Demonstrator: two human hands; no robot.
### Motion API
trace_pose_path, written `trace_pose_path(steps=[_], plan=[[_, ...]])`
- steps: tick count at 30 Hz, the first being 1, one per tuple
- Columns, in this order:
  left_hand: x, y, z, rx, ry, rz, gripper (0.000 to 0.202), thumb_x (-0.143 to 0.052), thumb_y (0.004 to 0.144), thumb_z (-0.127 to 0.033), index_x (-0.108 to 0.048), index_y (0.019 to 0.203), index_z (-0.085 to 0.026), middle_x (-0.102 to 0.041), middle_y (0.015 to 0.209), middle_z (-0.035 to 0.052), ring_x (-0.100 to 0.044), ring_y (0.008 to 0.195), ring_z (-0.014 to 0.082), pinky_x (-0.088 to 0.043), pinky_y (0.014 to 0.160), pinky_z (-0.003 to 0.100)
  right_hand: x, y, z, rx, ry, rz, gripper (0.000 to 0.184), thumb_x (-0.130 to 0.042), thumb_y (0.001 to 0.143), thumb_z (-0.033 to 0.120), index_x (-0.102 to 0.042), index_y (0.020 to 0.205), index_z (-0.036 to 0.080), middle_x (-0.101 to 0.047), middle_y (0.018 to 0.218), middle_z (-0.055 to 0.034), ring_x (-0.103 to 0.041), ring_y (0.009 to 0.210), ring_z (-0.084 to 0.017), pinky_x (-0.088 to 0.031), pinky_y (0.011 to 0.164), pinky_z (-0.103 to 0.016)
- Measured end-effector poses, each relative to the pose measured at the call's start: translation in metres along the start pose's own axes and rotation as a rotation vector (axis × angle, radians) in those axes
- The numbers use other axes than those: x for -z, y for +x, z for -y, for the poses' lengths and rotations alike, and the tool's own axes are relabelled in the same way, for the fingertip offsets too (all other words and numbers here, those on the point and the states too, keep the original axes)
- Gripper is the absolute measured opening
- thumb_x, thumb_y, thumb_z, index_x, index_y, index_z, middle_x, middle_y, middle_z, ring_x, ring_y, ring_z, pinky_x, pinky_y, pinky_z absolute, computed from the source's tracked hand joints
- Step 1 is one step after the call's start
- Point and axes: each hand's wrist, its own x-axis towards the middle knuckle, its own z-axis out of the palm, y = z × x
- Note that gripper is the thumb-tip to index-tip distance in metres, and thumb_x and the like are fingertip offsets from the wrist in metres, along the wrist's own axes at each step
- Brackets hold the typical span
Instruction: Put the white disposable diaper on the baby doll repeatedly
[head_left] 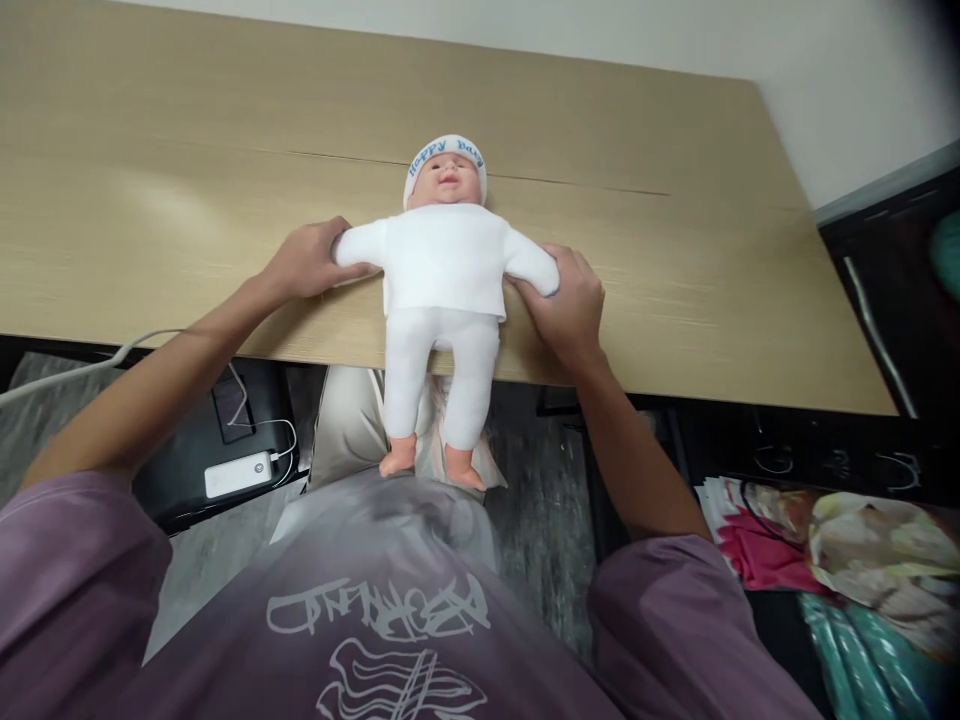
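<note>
A baby doll [444,262] in a white top, white trousers and a white cap with blue lettering lies on its back on the wooden table [225,150]. Its head points away from me and its legs hang over the near edge. My left hand [304,262] is closed around the end of the doll's sleeve on the left. My right hand [570,305] is closed around the end of the other sleeve. Both doll arms are spread out to the sides.
Below the table edge, a white power bank [238,474] with cables lies on a black surface at the left. A white cable [82,365] runs off to the left. Colourful printed items [840,545] lie at the lower right. A dark unit [900,290] stands at the table's right.
</note>
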Motion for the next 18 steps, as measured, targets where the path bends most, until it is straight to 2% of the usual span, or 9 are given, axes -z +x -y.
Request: trace_pose_path(steps=[5,8,11,15,18], plan=[[-0.006,0.014,0.015,0.012,-0.043,-0.052,0.091,-0.078,0.091,-0.091,-0.065,0.133,-0.011,-0.073,0.132,0.0221,-0.065,0.127,0.0396,-0.048,0.114,0.049,-0.02,0.013,-0.023,0.021,-0.013,-0.039,0.06,-0.063,0.11,0.072,-0.068,0.141,0.022,-0.077,0.136,-0.0194,-0.07,0.126,-0.039,-0.057,0.113,-0.059],[-0.011,0.023,0.02,0.019,-0.04,-0.094,0.085,-0.081,0.09,-0.09,-0.068,0.128,-0.015,-0.073,0.13,0.0192,-0.062,0.134,0.0395,-0.048,0.112,0.046,-0.037,0.025,-0.038,0.035,-0.015,-0.052,0.061,-0.06,0.111,0.076,-0.068,0.136,0.021,-0.077,0.13,-0.0191,-0.068,0.12,-0.036,-0.054,0.11,-0.056],[-0.011,0.035,0.022,0.036,0.004,-0.124,0.078,-0.08,0.095,-0.085,-0.069,0.126,-0.014,-0.075,0.129,0.0146,-0.058,0.136,0.032,-0.047,0.111,0.041,-0.051,0.043,-0.052,0.043,-0.008,-0.043,0.069,-0.058,0.11,0.083,-0.068,0.134,0.019,-0.076,0.126,-0.0213,-0.062,0.115,-0.034,-0.05,0.107,-0.053],[0.0,0.055,0.016,0.053,0.048,-0.098,0.077,-0.063,0.109,-0.08,-0.068,0.125,-0.005,-0.076,0.128,0.0103,-0.053,0.133,0.0199,-0.042,0.111,0.035,-0.066,0.073,-0.064,0.053,0.043,0.004,0.062,-0.063,0.112,0.078,-0.062,0.139,0.022,-0.072,0.132,-0.0191,-0.054,0.118,-0.03,-0.044,0.111,-0.049],[0.01,0.073,0.011,0.037,0.049,-0.09,0.077,-0.052,0.113,-0.077,-0.068,0.123,-0.002,-0.077,0.127,0.0076,-0.052,0.13,0.0144,-0.038,0.109,0.032,-0.078,0.1,-0.065,0.025,0.016,-0.009,0.064,-0.062,0.113,0.077,-0.062,0.138,0.019,-0.072,0.133,-0.0197,-0.054,0.119,-0.03,-0.043,0.111,-0.048]])
